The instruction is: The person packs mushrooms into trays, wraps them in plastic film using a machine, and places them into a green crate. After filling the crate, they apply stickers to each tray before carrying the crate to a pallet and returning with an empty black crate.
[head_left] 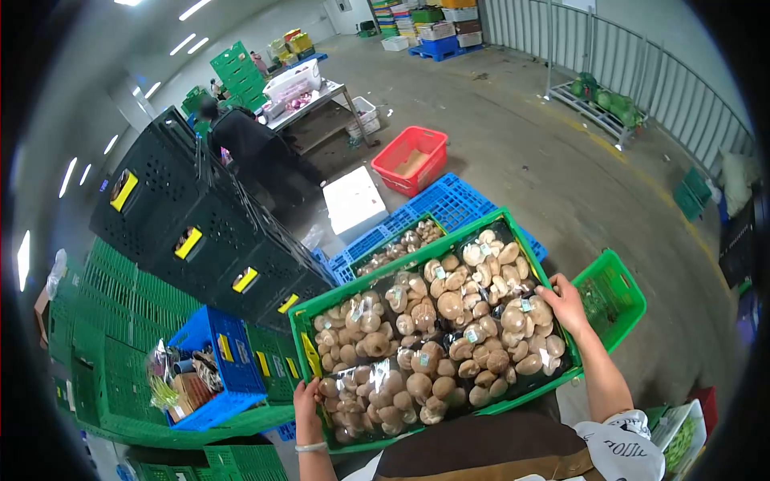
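A green crate point(298, 322) spans the space in front of my body, tilted a little in the view. Several clear-wrapped packs of brown mushrooms point(421, 377) fill it, some with small labels. My left hand point(307, 403) grips the crate's near left end, next to a yellow tag. At the far right end my right hand point(564, 303) is wrapped over the rim. Part of each hand's fingers is hidden by the crate wall. Behind the held crate, another crate of mushrooms point(413, 238) sits on a blue pallet point(449, 199).
Black crates point(216, 232) are stacked at left, with a blue crate point(210, 405) below them. A white foam box point(353, 200) and a red bin point(411, 160) stand ahead. A green crate point(613, 297) lies at right. A person point(249, 144) bends near a table point(309, 108).
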The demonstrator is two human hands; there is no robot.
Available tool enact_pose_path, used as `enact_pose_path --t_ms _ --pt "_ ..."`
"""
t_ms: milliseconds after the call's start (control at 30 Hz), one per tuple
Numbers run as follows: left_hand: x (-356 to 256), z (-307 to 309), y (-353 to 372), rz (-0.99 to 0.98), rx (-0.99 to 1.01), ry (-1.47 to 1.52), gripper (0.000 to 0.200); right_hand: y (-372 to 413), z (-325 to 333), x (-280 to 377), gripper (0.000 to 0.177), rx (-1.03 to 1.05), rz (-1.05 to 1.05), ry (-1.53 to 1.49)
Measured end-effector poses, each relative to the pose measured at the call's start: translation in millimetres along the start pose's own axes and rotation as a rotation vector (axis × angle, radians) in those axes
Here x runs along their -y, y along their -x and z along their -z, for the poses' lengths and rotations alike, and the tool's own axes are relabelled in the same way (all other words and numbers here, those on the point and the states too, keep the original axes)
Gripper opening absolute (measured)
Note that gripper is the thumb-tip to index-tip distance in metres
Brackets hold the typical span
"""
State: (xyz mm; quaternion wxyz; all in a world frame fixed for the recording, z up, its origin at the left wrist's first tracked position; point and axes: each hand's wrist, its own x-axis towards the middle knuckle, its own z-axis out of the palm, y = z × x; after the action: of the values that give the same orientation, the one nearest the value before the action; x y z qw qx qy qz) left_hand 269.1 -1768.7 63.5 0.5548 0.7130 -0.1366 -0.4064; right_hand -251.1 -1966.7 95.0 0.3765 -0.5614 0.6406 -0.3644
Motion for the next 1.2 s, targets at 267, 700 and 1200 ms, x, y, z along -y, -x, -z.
enact_pose_path --t_ms 267,700,1200 --pt "-8 -26 -45 0.065 -0.196 -0.013 0.011 -157 -69 13 0.045 0.205 0.025 0.147" --pt "19 -111 -94 0.485 -0.579 -0.044 0.019 -349 -173 -23 0.051 0.620 0.013 0.370" --pt "-19 -341 -213 0.552 -0.614 -0.079 0.026 -571 -166 -149 0.031 0.615 0.008 0.144"
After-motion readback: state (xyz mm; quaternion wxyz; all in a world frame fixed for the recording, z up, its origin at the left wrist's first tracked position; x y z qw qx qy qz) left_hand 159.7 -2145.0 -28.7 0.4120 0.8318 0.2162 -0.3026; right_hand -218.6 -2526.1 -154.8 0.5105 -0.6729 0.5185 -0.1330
